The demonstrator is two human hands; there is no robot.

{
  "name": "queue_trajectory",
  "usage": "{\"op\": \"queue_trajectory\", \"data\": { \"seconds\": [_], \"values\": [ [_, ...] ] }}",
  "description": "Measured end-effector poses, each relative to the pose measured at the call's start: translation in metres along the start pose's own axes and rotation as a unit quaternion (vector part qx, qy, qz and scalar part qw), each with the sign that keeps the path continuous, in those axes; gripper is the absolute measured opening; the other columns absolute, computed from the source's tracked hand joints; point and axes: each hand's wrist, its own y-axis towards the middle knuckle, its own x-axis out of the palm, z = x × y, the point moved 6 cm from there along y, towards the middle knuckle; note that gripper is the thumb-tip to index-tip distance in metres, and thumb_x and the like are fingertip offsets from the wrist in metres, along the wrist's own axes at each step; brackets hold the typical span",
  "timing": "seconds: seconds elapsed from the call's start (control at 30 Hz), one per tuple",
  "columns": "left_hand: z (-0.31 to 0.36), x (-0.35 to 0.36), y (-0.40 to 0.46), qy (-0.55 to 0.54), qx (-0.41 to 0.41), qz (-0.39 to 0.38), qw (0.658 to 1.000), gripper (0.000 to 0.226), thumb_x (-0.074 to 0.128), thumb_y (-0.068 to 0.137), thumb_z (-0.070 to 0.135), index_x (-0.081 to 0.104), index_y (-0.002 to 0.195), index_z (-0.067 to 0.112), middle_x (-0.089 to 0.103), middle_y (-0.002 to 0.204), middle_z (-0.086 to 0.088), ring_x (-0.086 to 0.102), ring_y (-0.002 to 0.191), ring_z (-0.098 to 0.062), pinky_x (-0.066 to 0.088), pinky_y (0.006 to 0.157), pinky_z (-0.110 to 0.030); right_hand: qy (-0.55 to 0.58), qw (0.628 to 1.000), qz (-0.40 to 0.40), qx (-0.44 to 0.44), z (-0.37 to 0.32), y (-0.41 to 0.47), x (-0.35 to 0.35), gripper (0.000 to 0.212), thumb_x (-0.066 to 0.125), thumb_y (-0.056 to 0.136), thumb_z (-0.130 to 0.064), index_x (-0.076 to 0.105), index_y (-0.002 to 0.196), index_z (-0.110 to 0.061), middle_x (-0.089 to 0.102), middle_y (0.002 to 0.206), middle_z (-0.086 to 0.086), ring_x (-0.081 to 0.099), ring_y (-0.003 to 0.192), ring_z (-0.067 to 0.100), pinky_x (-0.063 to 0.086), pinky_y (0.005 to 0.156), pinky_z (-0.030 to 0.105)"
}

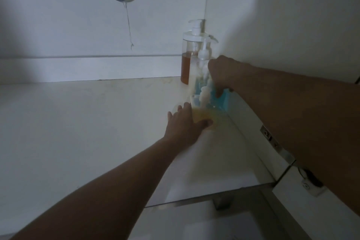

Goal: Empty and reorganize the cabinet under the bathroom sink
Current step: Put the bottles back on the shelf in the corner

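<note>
The right hand [220, 72] grips a blurred blue bottle [204, 93] from above, by the cabinet floor's [78, 122] right edge. The left hand [185, 121] wraps a yellow bottle [206, 119] just in front. An amber pump bottle [188, 60] stands in the back right corner.

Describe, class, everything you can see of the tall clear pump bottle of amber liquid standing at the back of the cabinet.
The tall clear pump bottle of amber liquid stands upright in the back right corner of the white cabinet floor, close to the rear wall. Its body looks like transparent plastic, roughly half full of amber liquid, topped by a wide white collar and a white pump head. A blurred blue-liquid pump bottle, gripped by the right hand, overlaps its lower right side. Neither hand touches it.
</note>
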Motion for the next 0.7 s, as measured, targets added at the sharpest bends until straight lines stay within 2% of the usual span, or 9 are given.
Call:
{"op": "queue_trajectory", "data": {
  "seconds": [0.07, 0.13, 0.23, 0.3, 0.4, 0.47, 0.53, 0.63, 0.7],
  "values": [
    [0.008, 0.005, 0.001, 0.021, 0.007, -0.001, 1.0, 0.062, 0.065, 0.082, 0.054, 0.048, 0.125, 0.012, 0.056, 0.117, -0.006, 0.051, 0.109, -0.025, 0.037, 0.106, -0.05, 0.034, 0.999, 0.006, 0.02, 0.003, 0.003, -0.012, 0.046, 0.08, 0.076, -0.002, 0.055, 0.115, 0.001, 0.051, 0.08, 0.01, 0.056, 0.058, 0.022, 0.047, 0.05, 0.031],
    [0.018, 0.012, 0.002, 0.036, 0.003, -0.005, 0.999, 0.064, 0.063, 0.084, 0.052, 0.046, 0.128, 0.009, 0.054, 0.121, -0.008, 0.048, 0.116, -0.027, 0.032, 0.109, -0.051, 0.07, 0.996, -0.007, 0.046, 0.007, 0.009, -0.026, 0.024, 0.071, 0.086, -0.003, 0.058, 0.102, 0.009, 0.062, 0.078, 0.017, 0.066, 0.058, 0.028, 0.05, 0.047, 0.034],
    [0.035, 0.025, 0.006, 0.035, 0.0, -0.014, 0.999, 0.067, 0.061, 0.086, 0.048, 0.043, 0.134, 0.004, 0.05, 0.132, -0.013, 0.039, 0.13, -0.032, 0.022, 0.115, -0.052, 0.12, 0.983, -0.113, 0.076, 0.01, 0.006, -0.026, 0.029, 0.074, 0.086, -0.015, 0.062, 0.093, 0.01, 0.073, 0.088, 0.022, 0.073, 0.064, 0.034, 0.061, 0.063, 0.044],
    [0.043, 0.035, 0.006, 0.024, -0.013, -0.009, 1.0, 0.062, 0.058, 0.09, 0.041, 0.041, 0.135, 0.001, 0.048, 0.134, -0.016, 0.036, 0.132, -0.034, 0.019, 0.117, -0.051, 0.1, 0.985, -0.122, 0.066, 0.011, -0.001, -0.023, 0.032, 0.082, 0.078, -0.018, 0.064, 0.091, 0.006, 0.073, 0.082, 0.018, 0.074, 0.064, 0.031, 0.062, 0.072, 0.042],
    [0.043, 0.04, 0.007, 0.016, -0.03, -0.006, 0.999, 0.056, 0.053, 0.094, 0.034, 0.037, 0.136, 0.0, 0.047, 0.134, -0.017, 0.036, 0.132, -0.035, 0.018, 0.117, -0.05, 0.072, 0.994, -0.072, 0.049, 0.012, -0.01, -0.021, 0.031, 0.085, 0.074, -0.018, 0.063, 0.082, 0.002, 0.071, 0.069, 0.014, 0.073, 0.057, 0.027, 0.06, 0.057, 0.032],
    [0.041, 0.04, 0.006, 0.016, -0.035, -0.051, 0.998, 0.061, 0.051, 0.095, 0.037, 0.032, 0.141, 0.001, 0.042, 0.14, -0.018, 0.031, 0.136, -0.035, 0.016, 0.118, -0.049, 0.073, 0.995, -0.041, 0.045, 0.013, -0.015, -0.02, 0.032, 0.085, 0.074, -0.018, 0.059, 0.075, 0.0, 0.069, 0.067, 0.015, 0.071, 0.054, 0.028, 0.057, 0.051, 0.031],
    [0.038, 0.036, 0.003, 0.023, -0.027, -0.099, 0.995, 0.066, 0.055, 0.092, 0.043, 0.032, 0.143, 0.008, 0.04, 0.142, -0.015, 0.031, 0.136, -0.034, 0.021, 0.117, -0.049, 0.083, 0.996, -0.002, 0.037, 0.012, -0.023, -0.023, 0.033, 0.084, 0.075, -0.018, 0.055, 0.073, -0.001, 0.064, 0.067, 0.014, 0.068, 0.053, 0.027, 0.053, 0.046, 0.029],
    [0.042, 0.02, -0.013, 0.036, 0.004, -0.115, 0.993, 0.061, 0.066, 0.084, 0.047, 0.044, 0.134, 0.02, 0.05, 0.129, -0.006, 0.043, 0.126, -0.031, 0.035, 0.108, -0.05, 0.052, 0.997, 0.054, 0.009, 0.009, -0.041, -0.029, 0.033, 0.083, 0.077, -0.022, 0.055, 0.085, -0.006, 0.053, 0.066, 0.007, 0.056, 0.051, 0.019, 0.037, 0.042, 0.022],
    [0.042, 0.006, -0.027, 0.022, 0.016, -0.125, 0.992, 0.057, 0.069, 0.084, 0.041, 0.047, 0.133, 0.02, 0.053, 0.131, -0.005, 0.047, 0.124, -0.027, 0.038, 0.109, -0.047, 0.035, 0.997, 0.069, 0.001, 0.008, -0.054, -0.033, 0.035, 0.084, 0.076, -0.024, 0.057, 0.092, -0.009, 0.051, 0.067, 0.004, 0.053, 0.052, 0.016, 0.035, 0.043, 0.022]
  ]
}}
